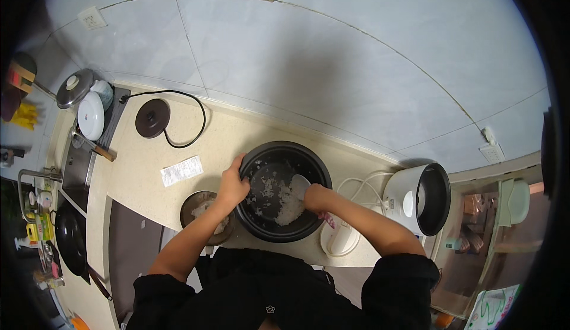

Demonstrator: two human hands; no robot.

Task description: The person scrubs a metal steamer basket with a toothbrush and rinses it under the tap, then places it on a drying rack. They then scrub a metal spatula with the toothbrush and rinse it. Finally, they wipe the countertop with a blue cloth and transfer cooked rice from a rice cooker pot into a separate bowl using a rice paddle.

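A wide black cooking pot (278,152) stands on the counter in front of me, with cooked white rice (290,206) heaped on its right side and grains scattered over the bottom. My left hand (233,184) grips the pot's left rim, thumb on the inside. Inside the right part of the pot, my right hand (317,199) is closed round a spoon (300,184); its pink patterned handle end shows below the fist, and its pale head touches the rice. Partly under my left forearm sits a metal bowl (189,211) holding more rice.
A white rice cooker body (399,196) and a white corded piece (341,241) stand to the right. Leftward on the counter (133,172) are a paper slip (181,171) and a brown round base (152,118) with black cord. Beyond are a sink (77,166) and a wok (70,241).
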